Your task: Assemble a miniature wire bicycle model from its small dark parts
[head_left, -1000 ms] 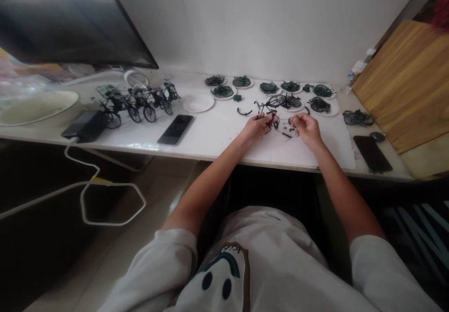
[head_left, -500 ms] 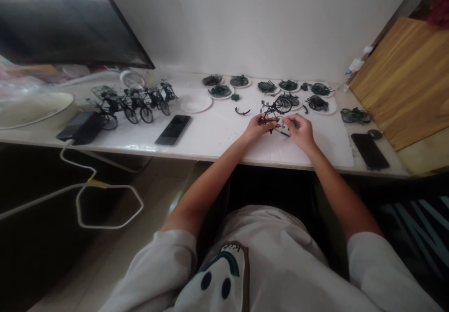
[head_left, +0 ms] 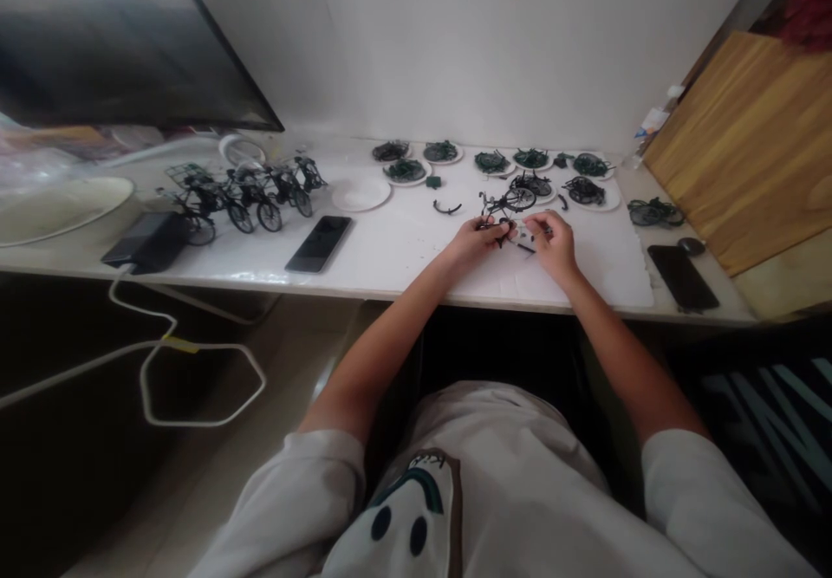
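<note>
My left hand (head_left: 477, 240) is closed around part of a small black model bicycle (head_left: 520, 200), whose spoked wheel tilts up beyond my fingers. Close by on its right, my right hand (head_left: 554, 242) has thumb and fingers pinched together beside the bicycle. What that pinch holds, if anything, is too small to make out. A thin dark rod (head_left: 523, 248) shows between the two hands. On the white sheet to the left lies a curved black piece (head_left: 447, 208), and a short dark part (head_left: 563, 204) lies behind my right hand.
Several white plates of dark green and black bicycle parts (head_left: 492, 162) line the back. Finished-looking model bicycles (head_left: 268, 214) stand at left, near a black adapter (head_left: 148, 240), a phone (head_left: 320, 243) and a bare plate (head_left: 361, 195). Another phone (head_left: 682, 276) lies at right beside a wooden board (head_left: 747, 153).
The bicycle's wheel has dipped and looks flatter. My right hand has shifted slightly, its fingertips a little further from my left hand. The whole view has moved slightly.
</note>
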A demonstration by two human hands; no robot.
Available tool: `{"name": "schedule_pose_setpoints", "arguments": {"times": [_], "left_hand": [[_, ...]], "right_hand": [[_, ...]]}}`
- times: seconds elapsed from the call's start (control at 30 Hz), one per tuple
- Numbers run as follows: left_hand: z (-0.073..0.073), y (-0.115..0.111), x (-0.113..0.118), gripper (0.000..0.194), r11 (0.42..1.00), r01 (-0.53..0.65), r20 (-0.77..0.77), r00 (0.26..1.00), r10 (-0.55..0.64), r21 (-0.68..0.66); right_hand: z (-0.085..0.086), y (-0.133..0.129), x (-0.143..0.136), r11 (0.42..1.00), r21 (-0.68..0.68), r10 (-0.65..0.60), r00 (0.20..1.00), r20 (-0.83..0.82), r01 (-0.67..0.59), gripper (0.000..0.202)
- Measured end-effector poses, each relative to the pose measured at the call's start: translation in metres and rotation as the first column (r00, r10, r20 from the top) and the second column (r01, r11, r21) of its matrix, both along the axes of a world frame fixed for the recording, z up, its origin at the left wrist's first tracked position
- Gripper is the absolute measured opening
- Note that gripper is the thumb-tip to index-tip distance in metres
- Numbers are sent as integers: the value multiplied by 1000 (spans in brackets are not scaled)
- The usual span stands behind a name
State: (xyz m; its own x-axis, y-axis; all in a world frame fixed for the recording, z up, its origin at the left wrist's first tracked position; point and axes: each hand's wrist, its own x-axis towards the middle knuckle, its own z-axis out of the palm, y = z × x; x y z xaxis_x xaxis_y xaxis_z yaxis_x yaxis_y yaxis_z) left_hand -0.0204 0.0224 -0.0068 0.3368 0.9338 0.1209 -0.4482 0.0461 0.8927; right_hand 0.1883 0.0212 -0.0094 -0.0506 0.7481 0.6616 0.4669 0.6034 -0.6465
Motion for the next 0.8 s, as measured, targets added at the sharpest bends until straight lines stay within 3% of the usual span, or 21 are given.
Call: {"name": "schedule_pose_setpoints", "arguments": {"times": [0.23,0.5,0.8], "left_hand": [[5,-5,0,49,998,22,77,997,-17,-57],[8,-8,3,45,989,-15,184,982,42,-147],[3,-4,5,46,990,-41,146,987,61,-136]], "right_hand": [[-3,-2,-2,1000,-15,-22,999,40,22,30],[-9,-2,-5,999,-35,-32,995,-99,29,32],[-7,-8,-5,998,4,-55,997,-49,55,29]]}}
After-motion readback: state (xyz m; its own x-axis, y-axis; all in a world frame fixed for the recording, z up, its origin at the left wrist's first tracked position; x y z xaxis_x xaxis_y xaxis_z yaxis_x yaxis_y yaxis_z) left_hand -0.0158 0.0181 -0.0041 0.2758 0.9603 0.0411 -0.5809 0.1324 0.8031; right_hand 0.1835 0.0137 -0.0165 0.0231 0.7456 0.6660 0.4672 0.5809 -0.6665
